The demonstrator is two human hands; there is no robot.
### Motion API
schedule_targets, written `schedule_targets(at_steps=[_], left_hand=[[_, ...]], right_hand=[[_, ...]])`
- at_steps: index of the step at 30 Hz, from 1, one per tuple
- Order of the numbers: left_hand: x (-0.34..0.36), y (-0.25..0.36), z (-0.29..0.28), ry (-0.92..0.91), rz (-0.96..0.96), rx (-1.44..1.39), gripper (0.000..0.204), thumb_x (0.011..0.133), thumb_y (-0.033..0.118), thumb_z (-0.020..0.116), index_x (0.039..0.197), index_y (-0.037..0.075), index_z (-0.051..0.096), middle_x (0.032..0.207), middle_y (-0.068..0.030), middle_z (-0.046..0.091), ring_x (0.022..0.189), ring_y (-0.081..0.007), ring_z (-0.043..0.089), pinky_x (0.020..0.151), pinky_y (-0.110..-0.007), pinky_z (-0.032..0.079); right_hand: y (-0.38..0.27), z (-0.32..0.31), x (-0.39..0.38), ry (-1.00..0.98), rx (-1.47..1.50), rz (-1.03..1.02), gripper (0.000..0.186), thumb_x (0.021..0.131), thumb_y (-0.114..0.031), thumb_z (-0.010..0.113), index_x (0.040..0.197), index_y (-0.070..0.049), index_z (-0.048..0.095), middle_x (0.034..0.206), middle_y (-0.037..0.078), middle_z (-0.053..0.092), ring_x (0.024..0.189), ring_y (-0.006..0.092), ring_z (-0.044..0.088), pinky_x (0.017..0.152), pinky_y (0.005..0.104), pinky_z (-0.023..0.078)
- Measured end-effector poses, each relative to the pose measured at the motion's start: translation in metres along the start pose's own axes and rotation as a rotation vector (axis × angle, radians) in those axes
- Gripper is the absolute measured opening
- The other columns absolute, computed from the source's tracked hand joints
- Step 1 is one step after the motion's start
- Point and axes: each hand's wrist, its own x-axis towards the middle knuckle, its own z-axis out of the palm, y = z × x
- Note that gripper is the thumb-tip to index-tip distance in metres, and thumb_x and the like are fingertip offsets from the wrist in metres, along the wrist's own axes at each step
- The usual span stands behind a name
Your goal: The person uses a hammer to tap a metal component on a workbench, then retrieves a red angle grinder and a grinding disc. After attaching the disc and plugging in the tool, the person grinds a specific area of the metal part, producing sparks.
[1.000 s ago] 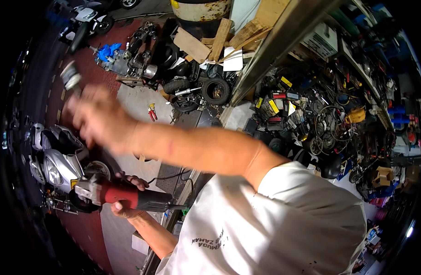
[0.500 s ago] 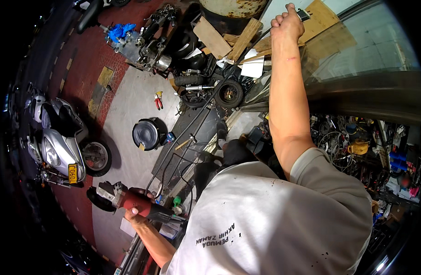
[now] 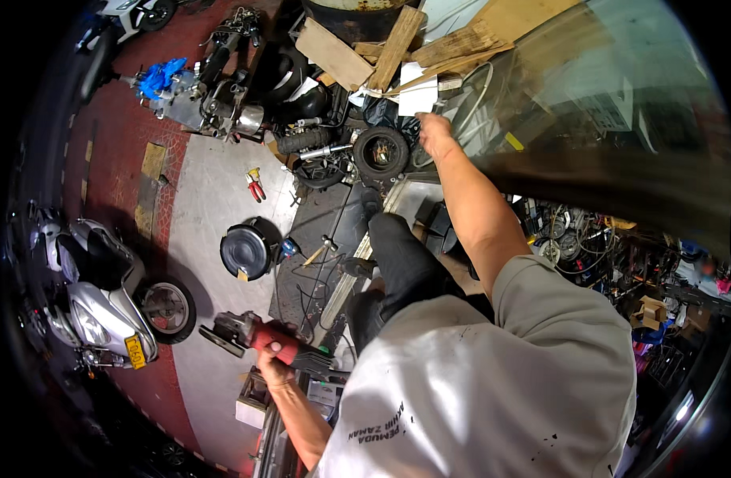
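My left hand [image 3: 275,363] grips a red and black angle grinder [image 3: 275,338] by its body, its disc and guard turned toward the left. My right arm reaches far forward. The right hand [image 3: 435,134] has its fingers curled just below a white sheet of paper [image 3: 418,97]; what it holds, if anything, cannot be made out. A thin dark cord [image 3: 304,296] lies loosely curved on the dark ramp ahead of the grinder. By it lie a hammer [image 3: 319,251] and a blue power tool [image 3: 290,247].
Red-handled pliers [image 3: 256,186] and a round black tub [image 3: 246,252] are on the grey floor. A silver scooter [image 3: 103,307] stands at left. Ahead are a small tyre [image 3: 381,153], motorcycle parts and wooden boards [image 3: 334,54]. A glass pane [image 3: 596,88] rises at right, above cluttered parts.
My right hand has come down and back toward me from high up; the plug seen in it is no longer visible. Its stretched cord now hangs slack. The grinder has shifted right.
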Motion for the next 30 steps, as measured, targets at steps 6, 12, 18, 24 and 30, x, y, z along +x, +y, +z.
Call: schedule_targets(at_steps=[6, 12, 18, 24, 30], left_hand=[[0.102, -0.054, 0.055, 0.118, -0.165, -0.006, 0.065, 0.072, 0.025, 0.075, 0.130, 0.000, 0.057, 0.120, -0.0198, 0.069, 0.094, -0.0319, 0.069, 0.081, -0.047, 0.061], [0.212, -0.133, 0.099, 0.219, -0.352, -0.038, 0.077, 0.074, 0.016, 0.074, 0.145, 0.005, 0.047, 0.138, -0.0249, 0.061, 0.107, -0.0363, 0.070, 0.081, -0.048, 0.063], [0.303, -0.163, 0.147, 0.128, -0.508, 0.012, 0.062, 0.067, 0.013, 0.074, 0.125, -0.003, 0.059, 0.126, -0.0244, 0.067, 0.102, -0.0348, 0.071, 0.086, -0.047, 0.061], [0.350, -0.153, 0.180, 0.068, -0.532, 0.195, 0.058, 0.064, 0.019, 0.076, 0.117, -0.002, 0.065, 0.122, -0.0216, 0.069, 0.101, -0.0291, 0.070, 0.087, -0.040, 0.057], [0.330, -0.145, 0.161, 0.134, -0.552, 0.121, 0.083, 0.069, 0.015, 0.073, 0.146, 0.000, 0.047, 0.124, -0.0244, 0.067, 0.101, -0.0339, 0.071, 0.084, -0.043, 0.062]], right_hand=[[0.065, 0.009, 0.153, 0.114, -1.305, -0.246, 0.058, 0.096, -0.045, 0.063, 0.131, 0.001, 0.067, 0.139, 0.025, 0.062, 0.128, 0.0415, 0.060, 0.113, 0.0445, 0.046], [0.063, 0.030, 0.307, 0.096, -1.725, -0.342, 0.051, 0.098, -0.034, 0.058, 0.135, 0.000, 0.064, 0.142, 0.019, 0.057, 0.132, 0.0374, 0.056, 0.107, 0.0458, 0.051], [0.035, 0.060, 0.417, -0.020, -1.926, -0.399, 0.048, 0.102, -0.031, 0.051, 0.141, -0.003, 0.061, 0.158, 0.014, 0.043, 0.142, 0.0372, 0.047, 0.109, 0.0513, 0.049], [0.031, 0.065, 0.443, -0.073, -2.135, -0.420, 0.054, 0.100, -0.031, 0.052, 0.144, -0.002, 0.058, 0.159, 0.015, 0.042, 0.146, 0.0408, 0.040, 0.115, 0.0605, 0.039], [0.018, 0.057, 0.400, -0.209, -2.196, -0.347, 0.056, 0.100, -0.037, 0.052, 0.148, -0.008, 0.058, 0.172, 0.005, 0.024, 0.157, 0.0333, 0.022, 0.122, 0.0586, 0.030]])
